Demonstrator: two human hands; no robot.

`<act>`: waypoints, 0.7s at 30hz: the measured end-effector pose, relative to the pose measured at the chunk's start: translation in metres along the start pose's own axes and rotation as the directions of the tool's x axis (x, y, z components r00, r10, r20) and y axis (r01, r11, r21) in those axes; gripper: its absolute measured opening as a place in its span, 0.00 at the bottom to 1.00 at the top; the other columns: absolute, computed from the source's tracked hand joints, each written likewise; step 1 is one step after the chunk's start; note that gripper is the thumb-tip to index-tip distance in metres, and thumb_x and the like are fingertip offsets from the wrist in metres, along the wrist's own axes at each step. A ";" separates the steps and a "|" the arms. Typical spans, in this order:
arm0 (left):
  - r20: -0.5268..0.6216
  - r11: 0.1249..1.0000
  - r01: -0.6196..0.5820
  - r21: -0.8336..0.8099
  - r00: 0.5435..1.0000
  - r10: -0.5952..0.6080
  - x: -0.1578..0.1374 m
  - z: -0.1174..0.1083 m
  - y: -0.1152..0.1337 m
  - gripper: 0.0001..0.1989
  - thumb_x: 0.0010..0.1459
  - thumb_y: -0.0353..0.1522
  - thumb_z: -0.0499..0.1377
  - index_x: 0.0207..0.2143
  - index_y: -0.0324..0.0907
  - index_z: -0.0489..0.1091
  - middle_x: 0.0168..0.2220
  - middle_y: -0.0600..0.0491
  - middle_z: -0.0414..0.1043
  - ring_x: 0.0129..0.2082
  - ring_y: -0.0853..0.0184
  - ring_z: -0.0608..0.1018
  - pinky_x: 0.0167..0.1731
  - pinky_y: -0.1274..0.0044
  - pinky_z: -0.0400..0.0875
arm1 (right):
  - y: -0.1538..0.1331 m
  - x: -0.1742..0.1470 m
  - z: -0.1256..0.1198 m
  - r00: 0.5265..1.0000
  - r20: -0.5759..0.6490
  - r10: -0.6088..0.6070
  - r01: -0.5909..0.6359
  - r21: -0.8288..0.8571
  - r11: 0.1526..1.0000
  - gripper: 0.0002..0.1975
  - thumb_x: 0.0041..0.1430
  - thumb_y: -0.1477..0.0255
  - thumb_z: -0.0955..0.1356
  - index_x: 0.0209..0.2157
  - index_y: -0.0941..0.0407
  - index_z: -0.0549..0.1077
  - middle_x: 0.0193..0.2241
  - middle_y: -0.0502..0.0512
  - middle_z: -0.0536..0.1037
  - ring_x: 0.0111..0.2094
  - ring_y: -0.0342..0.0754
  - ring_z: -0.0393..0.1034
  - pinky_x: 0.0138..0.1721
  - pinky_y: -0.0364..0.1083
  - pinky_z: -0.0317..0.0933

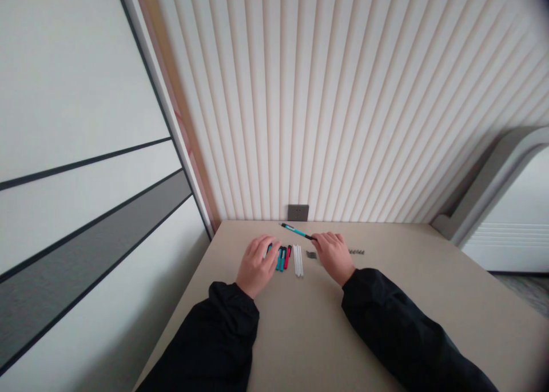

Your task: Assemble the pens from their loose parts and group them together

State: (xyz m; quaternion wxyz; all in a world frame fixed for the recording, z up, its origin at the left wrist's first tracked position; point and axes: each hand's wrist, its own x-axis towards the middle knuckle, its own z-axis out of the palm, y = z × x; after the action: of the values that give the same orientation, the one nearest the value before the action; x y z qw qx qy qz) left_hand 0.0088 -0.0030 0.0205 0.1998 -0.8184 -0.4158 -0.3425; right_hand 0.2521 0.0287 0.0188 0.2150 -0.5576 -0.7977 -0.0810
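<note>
My right hand (332, 255) is closed on the dark end of a teal and black pen (295, 230). The pen slants up to the left, its other end pointing toward the wall. My left hand (258, 263) bends over the left end of a row of pen parts, fingers curved and apart; whether it touches any is unclear. Teal barrels with black ends (281, 259) and a red one (287, 258) lie beside its fingertips. Several slim white refills (298, 260) lie between my hands. Small dark pieces (311, 255) sit by my right fingertips.
More small dark pieces (357, 252) lie in a line right of my right hand. The beige tabletop (300, 335) meets a ribbed wall with a dark socket (298, 212). A white and grey panel (86, 209) stands on the left, a grey-edged headboard-like piece (506, 180) on the right.
</note>
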 end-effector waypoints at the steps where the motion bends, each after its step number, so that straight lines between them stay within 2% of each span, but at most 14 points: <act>1: 0.005 0.998 -0.063 -0.012 0.998 0.063 0.002 -0.001 0.011 0.16 0.61 0.26 0.54 0.52 0.41 0.67 0.49 0.45 0.70 0.53 0.57 0.68 0.53 0.64 0.63 | -0.005 -0.013 -0.001 0.995 -0.042 -0.085 0.088 0.071 0.994 0.10 0.68 0.69 0.60 0.42 0.55 0.72 0.34 0.56 0.76 0.38 0.48 0.68 0.43 0.49 0.58; 3: 0.029 0.988 -0.153 -0.025 0.988 0.154 0.005 0.000 0.034 0.16 0.61 0.27 0.54 0.52 0.40 0.67 0.49 0.45 0.70 0.54 0.57 0.68 0.54 0.63 0.62 | -0.014 -0.038 -0.001 0.976 -0.113 -0.185 0.204 0.193 0.960 0.10 0.67 0.69 0.60 0.43 0.55 0.72 0.33 0.56 0.76 0.36 0.49 0.67 0.40 0.49 0.56; 4: 0.058 0.984 -0.174 -0.029 0.983 0.175 0.005 0.000 0.044 0.15 0.62 0.28 0.54 0.51 0.40 0.67 0.49 0.44 0.70 0.53 0.57 0.69 0.53 0.63 0.63 | -0.017 -0.049 -0.002 0.970 -0.148 -0.193 0.225 0.245 0.943 0.10 0.68 0.70 0.60 0.42 0.56 0.72 0.32 0.56 0.75 0.35 0.49 0.66 0.40 0.48 0.56; 8: 0.213 0.979 -0.204 -0.014 0.956 0.202 0.001 0.004 0.071 0.12 0.64 0.28 0.52 0.48 0.38 0.68 0.35 0.49 0.73 0.36 0.63 0.76 0.35 0.68 0.70 | -0.023 -0.075 -0.003 0.970 -0.173 -0.170 0.231 0.444 0.866 0.11 0.68 0.71 0.59 0.41 0.56 0.72 0.29 0.55 0.74 0.33 0.48 0.64 0.38 0.47 0.56; 10: 0.261 0.977 -0.214 -0.008 0.943 0.208 -0.001 0.005 0.073 0.11 0.64 0.27 0.51 0.46 0.38 0.68 0.31 0.51 0.71 0.31 0.64 0.75 0.30 0.71 0.69 | -0.022 -0.076 -0.004 0.980 -0.145 -0.134 0.191 0.519 0.833 0.12 0.68 0.71 0.59 0.37 0.56 0.72 0.29 0.54 0.74 0.32 0.47 0.64 0.38 0.47 0.56; 14: 0.319 0.978 -0.207 -0.027 0.926 0.204 -0.003 0.005 0.069 0.08 0.64 0.28 0.51 0.43 0.40 0.69 0.30 0.52 0.70 0.29 0.66 0.75 0.26 0.74 0.68 | -0.018 -0.072 -0.001 0.998 -0.036 -0.057 0.067 0.594 0.801 0.18 0.69 0.70 0.57 0.27 0.56 0.70 0.25 0.52 0.72 0.29 0.46 0.64 0.35 0.45 0.57; 17: 0.347 0.978 -0.203 -0.054 0.914 0.209 -0.005 0.005 0.067 0.07 0.64 0.29 0.51 0.41 0.41 0.68 0.29 0.52 0.70 0.29 0.66 0.75 0.27 0.75 0.69 | -0.015 -0.071 0.002 0.995 0.024 -0.093 0.058 0.626 0.777 0.19 0.69 0.68 0.57 0.25 0.56 0.68 0.24 0.52 0.71 0.28 0.45 0.64 0.32 0.44 0.56; 21: 0.376 0.979 -0.188 -0.076 0.904 0.203 -0.009 0.008 0.066 0.07 0.63 0.28 0.52 0.42 0.41 0.68 0.31 0.52 0.71 0.30 0.65 0.76 0.27 0.75 0.70 | -0.013 -0.073 0.002 0.991 0.033 -0.128 0.078 0.635 0.769 0.18 0.69 0.67 0.57 0.26 0.56 0.68 0.25 0.53 0.72 0.30 0.46 0.65 0.33 0.44 0.57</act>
State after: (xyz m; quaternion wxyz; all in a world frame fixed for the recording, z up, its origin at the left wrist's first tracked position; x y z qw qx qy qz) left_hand 0.0623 -0.0412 0.0052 0.1325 -0.9106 -0.3562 -0.1626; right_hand 0.2598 -0.0375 -0.0134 0.3552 -0.4112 -0.8152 0.2006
